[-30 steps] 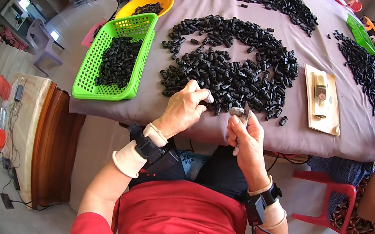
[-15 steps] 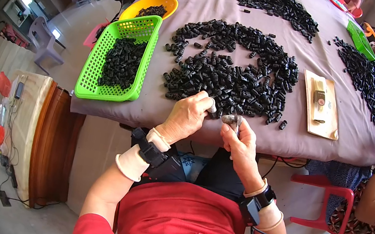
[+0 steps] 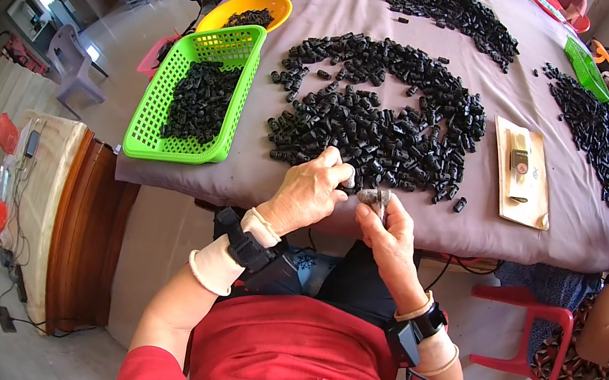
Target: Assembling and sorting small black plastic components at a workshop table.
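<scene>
At the near edge of a large pile of small black plastic parts, my left hand is closed, thumb and forefinger pinching a small black plastic part. A grey cover wraps one of its fingertips. Just to the right, my right hand is also closed, its thumb pressed toward the forefinger, which wears a dirty grey fingertip cover. Whatever lies in that grip is too small to make out. The two hands are close together but apart, over the front of the cloth-covered table.
Left of the pile stands a green basket of black parts, with a yellow bowl behind it. A tan pad with a small packet lies right. Other piles spread farther back. Co-workers sit at the right, near a red chair.
My left hand has shifted slightly right and its fingers have turned, showing the thumb nearer the right hand. The right hand has stayed almost in place.
</scene>
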`<action>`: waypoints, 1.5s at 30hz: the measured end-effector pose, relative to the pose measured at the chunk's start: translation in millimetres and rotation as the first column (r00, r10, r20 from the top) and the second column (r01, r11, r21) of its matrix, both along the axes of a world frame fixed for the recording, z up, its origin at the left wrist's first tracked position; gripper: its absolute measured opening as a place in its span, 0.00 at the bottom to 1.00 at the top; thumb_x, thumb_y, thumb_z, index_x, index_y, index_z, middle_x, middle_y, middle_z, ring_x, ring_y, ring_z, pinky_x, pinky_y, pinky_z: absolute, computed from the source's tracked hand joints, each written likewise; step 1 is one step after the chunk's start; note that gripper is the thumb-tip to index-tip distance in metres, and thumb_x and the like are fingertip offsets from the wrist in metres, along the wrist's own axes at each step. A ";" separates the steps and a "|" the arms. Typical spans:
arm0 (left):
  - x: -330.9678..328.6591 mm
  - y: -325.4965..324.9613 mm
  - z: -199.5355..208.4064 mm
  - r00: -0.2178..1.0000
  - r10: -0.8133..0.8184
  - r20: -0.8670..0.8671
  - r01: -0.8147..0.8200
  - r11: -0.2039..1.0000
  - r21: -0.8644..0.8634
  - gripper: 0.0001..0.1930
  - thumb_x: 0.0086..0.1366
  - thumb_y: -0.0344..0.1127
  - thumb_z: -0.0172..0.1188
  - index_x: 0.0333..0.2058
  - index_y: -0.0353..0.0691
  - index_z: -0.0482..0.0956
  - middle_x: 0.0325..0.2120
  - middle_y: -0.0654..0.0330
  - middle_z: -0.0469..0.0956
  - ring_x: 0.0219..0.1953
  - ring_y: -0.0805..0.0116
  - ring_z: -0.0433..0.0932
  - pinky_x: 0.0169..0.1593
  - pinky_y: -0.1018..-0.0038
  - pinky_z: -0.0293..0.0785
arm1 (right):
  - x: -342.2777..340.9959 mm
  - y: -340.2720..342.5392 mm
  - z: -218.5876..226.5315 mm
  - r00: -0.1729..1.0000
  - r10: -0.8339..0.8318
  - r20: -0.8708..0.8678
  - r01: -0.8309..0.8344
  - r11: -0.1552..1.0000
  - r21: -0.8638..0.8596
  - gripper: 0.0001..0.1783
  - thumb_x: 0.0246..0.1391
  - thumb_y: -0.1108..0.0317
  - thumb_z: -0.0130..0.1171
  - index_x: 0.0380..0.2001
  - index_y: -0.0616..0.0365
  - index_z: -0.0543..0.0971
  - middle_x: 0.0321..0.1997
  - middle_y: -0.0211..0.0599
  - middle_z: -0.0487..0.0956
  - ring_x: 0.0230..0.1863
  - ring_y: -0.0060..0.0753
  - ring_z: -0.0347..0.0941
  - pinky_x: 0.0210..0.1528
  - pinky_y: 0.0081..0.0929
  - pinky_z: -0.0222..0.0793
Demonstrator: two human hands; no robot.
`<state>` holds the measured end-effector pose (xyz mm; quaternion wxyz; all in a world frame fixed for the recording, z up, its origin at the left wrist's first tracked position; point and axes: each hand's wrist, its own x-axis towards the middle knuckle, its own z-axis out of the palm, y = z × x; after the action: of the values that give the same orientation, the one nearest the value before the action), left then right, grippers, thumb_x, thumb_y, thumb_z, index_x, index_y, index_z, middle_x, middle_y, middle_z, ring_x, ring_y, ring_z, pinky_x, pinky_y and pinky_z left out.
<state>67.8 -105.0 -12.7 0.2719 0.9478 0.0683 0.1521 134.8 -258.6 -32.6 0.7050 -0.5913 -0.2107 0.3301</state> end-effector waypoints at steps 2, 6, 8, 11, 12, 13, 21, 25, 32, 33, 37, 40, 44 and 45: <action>-0.5 -1.7 -7.5 0.999 -0.027 0.031 0.027 1.000 0.010 0.12 0.46 0.24 0.58 0.32 0.38 0.71 0.29 0.54 0.68 0.32 0.52 0.72 0.33 0.65 0.70 | 0.6 0.2 -1.6 1.000 -0.002 -0.002 0.002 1.000 0.003 0.06 0.51 0.69 0.56 0.32 0.58 0.72 0.23 0.17 0.66 0.25 0.09 0.57 0.26 0.11 0.55; -4.4 -1.6 -14.2 0.991 -0.114 0.077 0.118 0.992 -0.049 0.11 0.47 0.20 0.55 0.32 0.37 0.70 0.29 0.52 0.67 0.32 0.50 0.71 0.32 0.64 0.70 | -0.6 0.7 -3.7 1.000 -0.005 0.030 0.005 1.000 -0.001 0.06 0.51 0.69 0.56 0.31 0.58 0.72 0.22 0.17 0.66 0.24 0.09 0.57 0.24 0.11 0.55; -4.6 -1.5 -12.2 0.989 -0.111 0.095 0.116 0.992 -0.042 0.11 0.48 0.19 0.54 0.32 0.37 0.70 0.29 0.52 0.68 0.32 0.50 0.72 0.33 0.65 0.70 | -1.3 1.0 -3.3 0.999 -0.002 0.032 0.002 1.000 -0.009 0.06 0.51 0.69 0.56 0.32 0.58 0.73 0.21 0.18 0.66 0.23 0.10 0.58 0.24 0.11 0.55; -3.7 -1.5 -11.2 0.982 -0.080 0.171 0.097 0.991 -0.093 0.11 0.49 0.19 0.54 0.33 0.36 0.71 0.28 0.53 0.71 0.32 0.54 0.73 0.33 0.68 0.71 | -0.5 1.6 -2.8 0.999 -0.018 0.033 0.018 1.000 0.002 0.06 0.51 0.69 0.56 0.31 0.58 0.72 0.21 0.18 0.66 0.22 0.10 0.58 0.22 0.11 0.56; -3.1 -2.5 -10.1 0.973 -0.050 0.224 0.086 0.984 -0.153 0.10 0.50 0.19 0.54 0.34 0.36 0.72 0.27 0.54 0.73 0.31 0.59 0.75 0.33 0.70 0.71 | -0.3 0.9 -2.5 1.000 -0.016 0.018 0.016 1.000 0.001 0.06 0.51 0.68 0.56 0.31 0.58 0.72 0.20 0.19 0.66 0.21 0.10 0.59 0.22 0.11 0.56; -4.7 -3.1 -7.4 0.973 -0.052 0.224 0.088 0.984 -0.153 0.10 0.50 0.19 0.54 0.34 0.36 0.72 0.27 0.54 0.73 0.31 0.59 0.75 0.33 0.70 0.71 | 0.0 0.2 -2.1 1.000 -0.014 0.002 0.014 1.000 0.000 0.06 0.52 0.68 0.56 0.30 0.58 0.72 0.20 0.19 0.67 0.20 0.10 0.60 0.21 0.11 0.56; -19.6 -18.5 16.0 0.995 -0.006 0.099 0.052 0.879 -0.474 0.09 0.53 0.21 0.57 0.35 0.34 0.72 0.26 0.62 0.76 0.29 0.80 0.74 0.31 0.81 0.72 | 0.7 -1.8 3.9 0.982 0.079 -0.169 -0.076 0.997 0.024 0.09 0.54 0.61 0.54 0.31 0.55 0.71 0.19 0.24 0.71 0.16 0.10 0.61 0.15 0.09 0.53; -21.9 -23.8 25.7 0.995 0.021 0.098 0.031 0.863 -0.505 0.11 0.51 0.20 0.59 0.35 0.35 0.72 0.28 0.63 0.76 0.29 0.80 0.74 0.33 0.81 0.72 | 2.9 -4.1 6.1 0.968 0.106 -0.226 -0.092 0.993 0.073 0.10 0.52 0.62 0.56 0.34 0.54 0.72 0.19 0.24 0.72 0.16 0.09 0.61 0.14 0.07 0.53; -27.9 -26.5 17.7 0.979 0.106 0.176 0.101 0.497 -0.862 0.15 0.51 0.18 0.59 0.39 0.37 0.72 0.32 0.64 0.75 0.36 0.77 0.73 0.41 0.81 0.71 | 1.1 -6.6 14.1 0.963 0.129 -0.235 -0.104 0.988 0.118 0.13 0.48 0.68 0.60 0.37 0.54 0.72 0.23 0.25 0.73 0.18 0.11 0.62 0.17 0.09 0.54; -28.2 -27.8 17.5 0.979 0.102 0.175 0.102 0.497 -0.862 0.15 0.51 0.18 0.59 0.39 0.37 0.72 0.32 0.64 0.75 0.36 0.77 0.73 0.41 0.81 0.71 | -0.1 -6.6 15.5 0.964 0.125 -0.236 -0.099 0.988 0.118 0.13 0.48 0.68 0.60 0.37 0.54 0.72 0.23 0.25 0.73 0.18 0.11 0.62 0.17 0.09 0.54; -29.7 -35.3 19.9 0.963 0.188 0.195 0.123 0.336 -0.934 0.17 0.51 0.18 0.59 0.40 0.37 0.72 0.31 0.64 0.74 0.35 0.77 0.73 0.41 0.81 0.71 | -7.6 -6.9 24.9 0.986 0.067 -0.153 -0.043 0.987 0.156 0.13 0.46 0.72 0.60 0.37 0.55 0.72 0.27 0.21 0.71 0.24 0.10 0.63 0.25 0.09 0.59; -31.6 -39.1 20.3 0.956 0.229 0.184 0.110 0.301 -0.947 0.15 0.52 0.19 0.59 0.39 0.37 0.73 0.29 0.64 0.75 0.31 0.78 0.72 0.37 0.82 0.71 | -11.6 -7.7 28.0 0.995 0.048 -0.086 -0.033 0.985 0.168 0.13 0.45 0.75 0.60 0.36 0.55 0.73 0.28 0.19 0.69 0.27 0.09 0.61 0.29 0.10 0.60; -34.0 -41.4 20.0 0.960 0.244 0.140 0.083 0.229 -0.970 0.11 0.54 0.23 0.59 0.38 0.38 0.74 0.27 0.64 0.75 0.27 0.79 0.71 0.32 0.84 0.69 | -14.6 -7.3 30.1 0.999 0.032 -0.037 -0.025 0.981 0.190 0.12 0.45 0.76 0.60 0.35 0.56 0.72 0.27 0.18 0.68 0.28 0.09 0.61 0.29 0.10 0.59; -34.0 -42.0 21.0 0.961 0.241 0.138 0.081 0.229 -0.970 0.11 0.54 0.23 0.59 0.38 0.38 0.74 0.27 0.64 0.75 0.27 0.79 0.71 0.32 0.84 0.69 | -14.3 -7.7 29.4 0.999 0.029 -0.039 -0.021 0.981 0.191 0.12 0.45 0.76 0.60 0.35 0.56 0.72 0.27 0.18 0.68 0.28 0.09 0.61 0.29 0.10 0.59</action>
<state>33.8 -147.0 8.3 0.7977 0.5410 0.1604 0.2127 120.5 -266.3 -3.1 0.7584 -0.5115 -0.2339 0.3294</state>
